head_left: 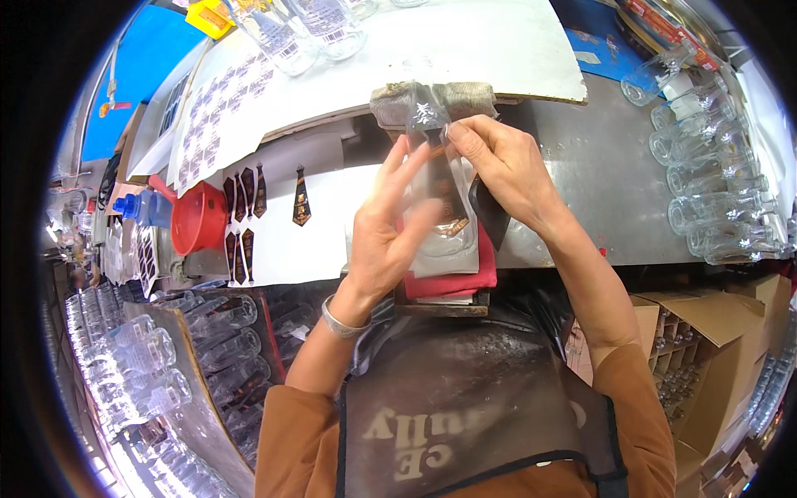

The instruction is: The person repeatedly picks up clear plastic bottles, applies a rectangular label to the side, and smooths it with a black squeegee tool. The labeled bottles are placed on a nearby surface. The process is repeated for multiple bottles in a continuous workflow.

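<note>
A clear glass bottle (448, 236) lies in front of me, its neck pointing away and resting on a folded grey cloth (473, 93). On its side is a dark, tie-shaped decal with orange markings. My left hand (390, 224) is over the bottle's left side, fingers spread and partly blurred, holding nothing. At the bottle's right, my right hand (506, 162) has its thumb and fingers closed close to the neck. A dark flat piece (488, 212) sticks out under that palm and seems held by it. Pink cloth (481, 270) lies under the bottle's base.
Tie-shaped decals (300, 199) lie on white paper at left, beside a red plastic dipper (199, 217). Clear bottles (706, 170) line the metal table's right side. More bottles (145, 357) are stacked at lower left. An open cardboard box (706, 332) with dividers stands at right.
</note>
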A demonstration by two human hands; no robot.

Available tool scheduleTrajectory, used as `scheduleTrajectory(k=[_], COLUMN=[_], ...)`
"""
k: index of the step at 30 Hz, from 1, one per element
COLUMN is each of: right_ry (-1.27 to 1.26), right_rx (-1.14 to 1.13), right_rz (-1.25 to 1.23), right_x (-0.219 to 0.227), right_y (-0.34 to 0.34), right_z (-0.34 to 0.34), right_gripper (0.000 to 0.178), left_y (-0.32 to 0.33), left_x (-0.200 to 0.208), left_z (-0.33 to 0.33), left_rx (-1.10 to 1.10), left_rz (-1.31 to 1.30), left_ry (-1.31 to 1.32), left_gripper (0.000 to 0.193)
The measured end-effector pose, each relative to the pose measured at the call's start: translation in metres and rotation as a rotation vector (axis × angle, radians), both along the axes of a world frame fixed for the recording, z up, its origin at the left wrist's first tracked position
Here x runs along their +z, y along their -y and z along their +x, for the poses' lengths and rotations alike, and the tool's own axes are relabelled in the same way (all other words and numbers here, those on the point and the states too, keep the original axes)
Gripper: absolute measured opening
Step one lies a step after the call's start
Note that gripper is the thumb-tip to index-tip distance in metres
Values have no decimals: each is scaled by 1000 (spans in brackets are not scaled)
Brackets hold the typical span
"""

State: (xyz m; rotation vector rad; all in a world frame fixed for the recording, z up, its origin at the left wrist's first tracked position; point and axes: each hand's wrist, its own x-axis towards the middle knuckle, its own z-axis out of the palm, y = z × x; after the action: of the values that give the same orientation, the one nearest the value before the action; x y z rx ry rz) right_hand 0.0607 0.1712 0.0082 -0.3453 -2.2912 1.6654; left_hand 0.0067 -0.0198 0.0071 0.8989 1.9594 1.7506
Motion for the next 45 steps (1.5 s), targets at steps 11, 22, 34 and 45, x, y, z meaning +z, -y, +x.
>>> scheduleTrajectory(k=[11, 22, 34, 45], right_ry=[127, 57, 196, 162], right_rx=[-74, -45, 98, 30], right_rz=[164, 100, -316, -261], right_x=[17, 4, -12, -12], right_y=[-5, -7, 27, 35], right_z=[-15, -9, 66, 63], right_gripper=[57, 49, 54, 50], left_y=[-4, -5, 9, 11], left_x=[-14, -18, -21, -27], left_z=[-3, 0, 17, 13], left_rx=[-8, 6, -162, -83], left_rz=[-17, 29, 148, 124], left_ry=[-170, -92, 319, 352], left_gripper=[56, 63, 74, 63])
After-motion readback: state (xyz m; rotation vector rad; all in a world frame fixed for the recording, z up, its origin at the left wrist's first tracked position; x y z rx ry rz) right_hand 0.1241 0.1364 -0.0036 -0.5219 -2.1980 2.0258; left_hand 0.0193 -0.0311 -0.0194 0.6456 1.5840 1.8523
